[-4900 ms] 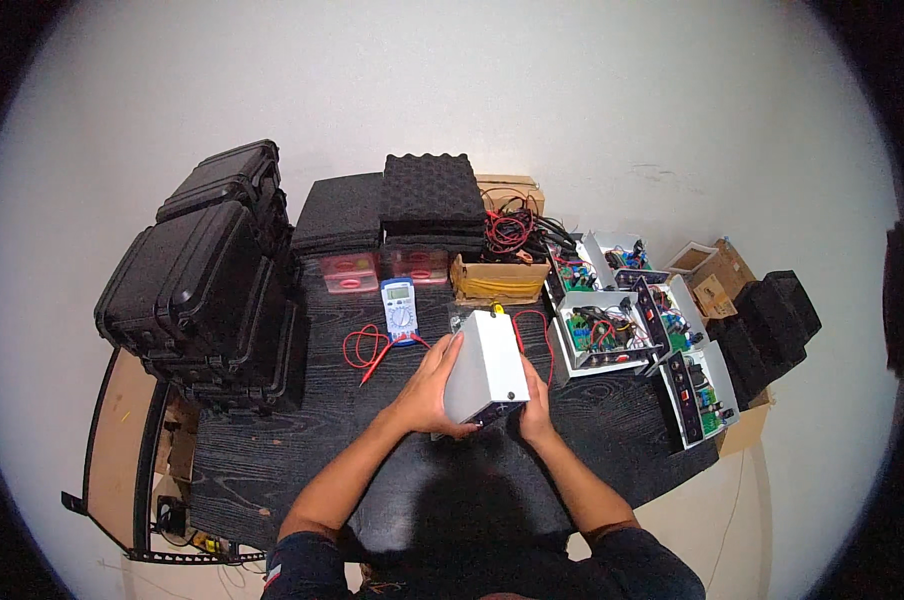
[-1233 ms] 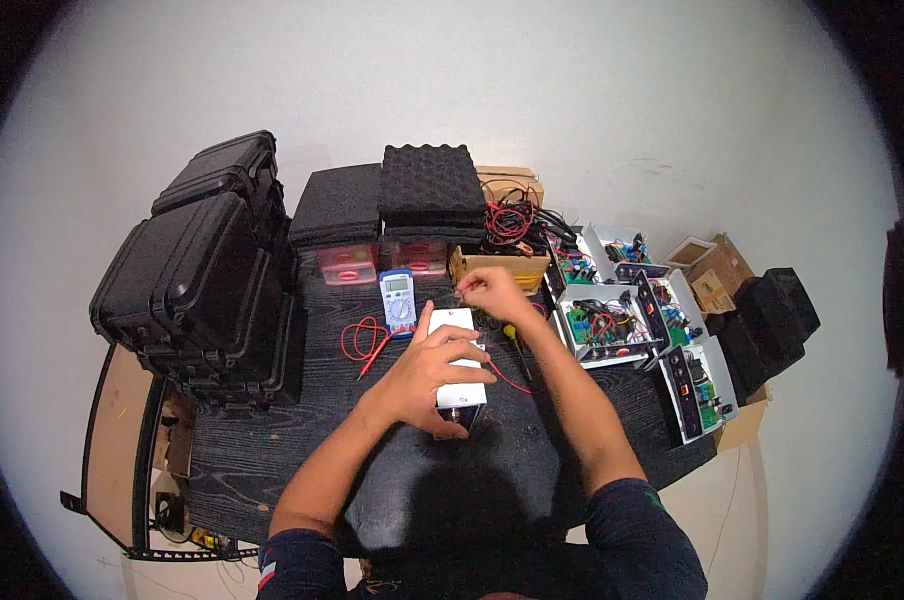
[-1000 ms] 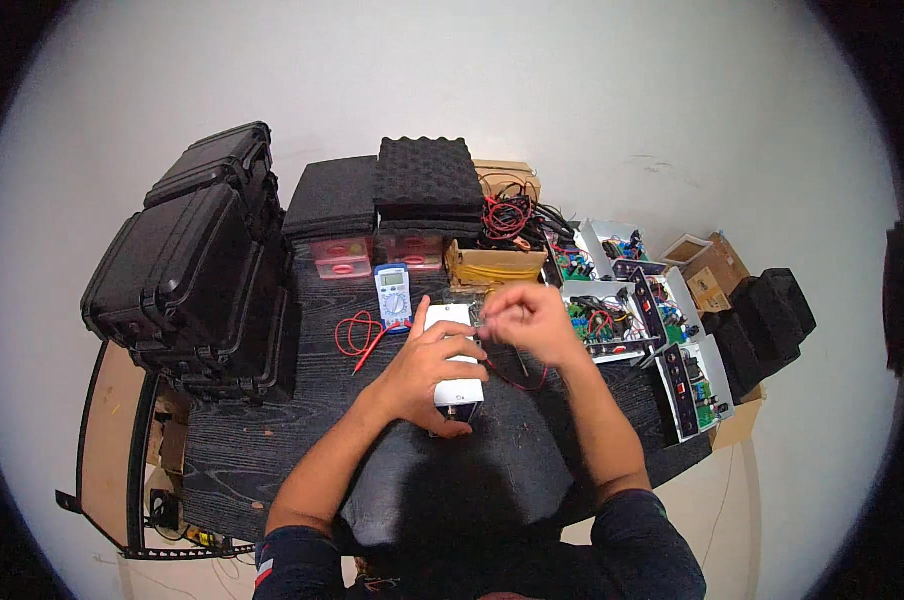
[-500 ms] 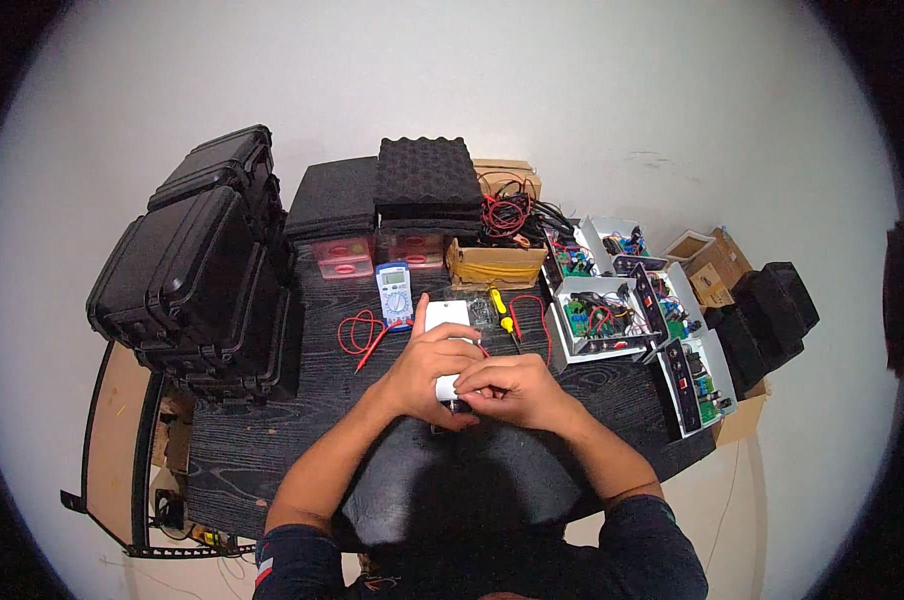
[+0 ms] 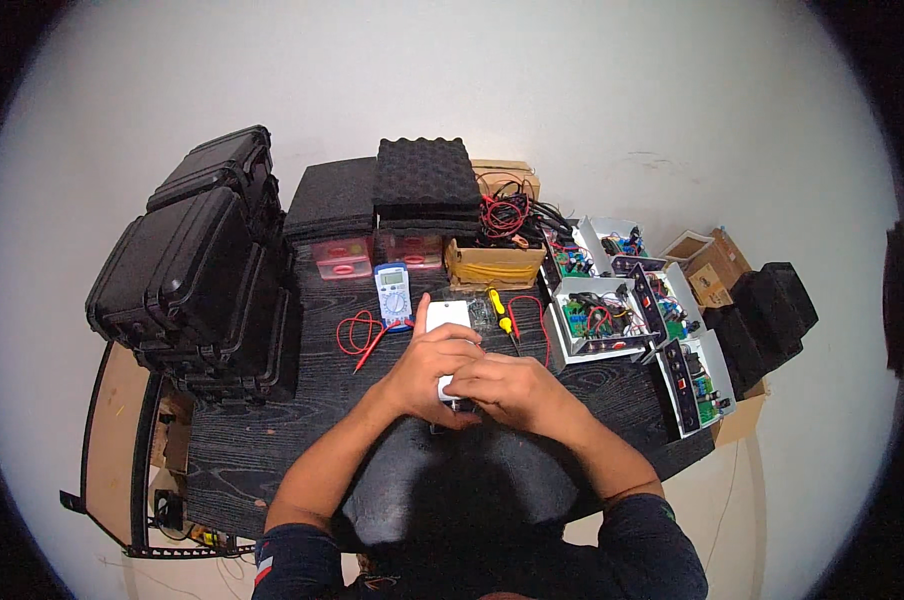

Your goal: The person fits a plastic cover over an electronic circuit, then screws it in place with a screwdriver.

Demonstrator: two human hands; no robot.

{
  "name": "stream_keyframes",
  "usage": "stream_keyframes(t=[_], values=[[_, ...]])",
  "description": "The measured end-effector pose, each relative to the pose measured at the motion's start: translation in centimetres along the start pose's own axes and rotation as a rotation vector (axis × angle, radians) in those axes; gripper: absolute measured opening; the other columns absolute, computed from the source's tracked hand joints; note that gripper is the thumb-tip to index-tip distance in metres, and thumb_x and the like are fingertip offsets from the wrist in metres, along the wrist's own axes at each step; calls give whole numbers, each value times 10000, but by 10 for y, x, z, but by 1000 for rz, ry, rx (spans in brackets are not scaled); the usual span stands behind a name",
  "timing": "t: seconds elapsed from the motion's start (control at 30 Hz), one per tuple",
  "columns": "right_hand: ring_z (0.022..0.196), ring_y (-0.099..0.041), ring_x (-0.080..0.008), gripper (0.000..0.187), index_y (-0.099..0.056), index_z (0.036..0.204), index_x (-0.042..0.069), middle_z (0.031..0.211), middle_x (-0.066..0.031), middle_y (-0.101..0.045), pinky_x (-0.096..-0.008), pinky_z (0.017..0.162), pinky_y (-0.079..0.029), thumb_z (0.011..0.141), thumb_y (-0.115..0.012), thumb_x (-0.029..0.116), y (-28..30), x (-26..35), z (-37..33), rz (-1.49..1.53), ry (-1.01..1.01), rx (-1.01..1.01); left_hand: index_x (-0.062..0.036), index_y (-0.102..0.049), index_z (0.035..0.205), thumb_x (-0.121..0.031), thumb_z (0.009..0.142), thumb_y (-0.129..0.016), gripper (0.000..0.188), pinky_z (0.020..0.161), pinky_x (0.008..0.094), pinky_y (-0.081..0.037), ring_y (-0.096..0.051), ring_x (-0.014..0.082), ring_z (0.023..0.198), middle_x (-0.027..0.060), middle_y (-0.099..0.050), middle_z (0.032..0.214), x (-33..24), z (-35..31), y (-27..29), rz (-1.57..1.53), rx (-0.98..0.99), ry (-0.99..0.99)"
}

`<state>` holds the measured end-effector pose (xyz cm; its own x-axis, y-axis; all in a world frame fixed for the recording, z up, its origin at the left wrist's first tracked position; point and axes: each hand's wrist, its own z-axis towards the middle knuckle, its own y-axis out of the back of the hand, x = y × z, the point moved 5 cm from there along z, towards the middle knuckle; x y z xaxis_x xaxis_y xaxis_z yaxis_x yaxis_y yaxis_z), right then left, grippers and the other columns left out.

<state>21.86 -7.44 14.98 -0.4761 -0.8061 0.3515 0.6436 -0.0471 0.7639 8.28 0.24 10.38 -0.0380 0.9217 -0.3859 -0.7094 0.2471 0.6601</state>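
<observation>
A white rectangular box or panel (image 5: 447, 316) is held upright-lengthwise in front of me at the table's near middle. My left hand (image 5: 422, 372) wraps across it, thumb side along its left edge and fingers over its face. My right hand (image 5: 512, 388) is closed, its bent fingertips pressed at the lower part of the white piece; whatever they pinch is hidden. Just beyond lie a yellow-handled screwdriver (image 5: 498, 310) and a clear plastic bag (image 5: 483, 312). A blue-rimmed multimeter (image 5: 395, 296) stands left of the white piece, with a red test lead (image 5: 370, 348) beside it.
Black hard cases (image 5: 187, 260) are stacked on the left. Black foam sheets (image 5: 427, 175) rest on red-fronted drawers (image 5: 344, 258) at the back. A cardboard box (image 5: 495, 266) holds cables. Several white enclosures with circuit boards (image 5: 602, 318) crowd the right, near black foam blocks (image 5: 772, 320).
My right hand has turned slightly and its fingers have shifted a little up and left over the white piece. My left hand stays almost in place.
</observation>
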Motion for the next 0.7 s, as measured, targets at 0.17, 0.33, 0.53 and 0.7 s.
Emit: stream_keyframes(t=[0.17,0.33,0.53,0.7], values=[[925,-712,-298,210,-721,1061,90,999,-79,-719,-417,800,-592,856,-764,63,7,9,2,-32,-21,-9,-188,-810,993,-411,451,-947,602,1226,747,49,-665,230,1202,-26,-755,1077,0,0,-1,17,10,23],[903,-705,-307,177,-708,1048,75,983,-88,-712,-409,792,-579,885,-769,107,9,6,-5,-82,-119,33,-175,-803,974,-408,455,-947,587,1225,748,44,-666,226,1197,-28,-747,1054,-3,3,-1,10,3,12],[899,-706,-304,153,-703,1027,62,974,-92,-712,-412,787,-571,890,-764,95,6,5,-7,-45,-84,-38,-156,-797,953,-413,467,-945,570,1225,749,45,-668,228,1191,-25,-743,1038,-2,2,-2,23,-6,2],[897,-703,-308,155,-700,1024,59,967,-93,-707,-413,787,-569,883,-762,73,7,5,-8,-43,-84,-41,-158,-798,961,-416,475,-943,569,1228,747,55,-665,220,1196,-27,-743,1043,-5,5,-1,16,7,12]])
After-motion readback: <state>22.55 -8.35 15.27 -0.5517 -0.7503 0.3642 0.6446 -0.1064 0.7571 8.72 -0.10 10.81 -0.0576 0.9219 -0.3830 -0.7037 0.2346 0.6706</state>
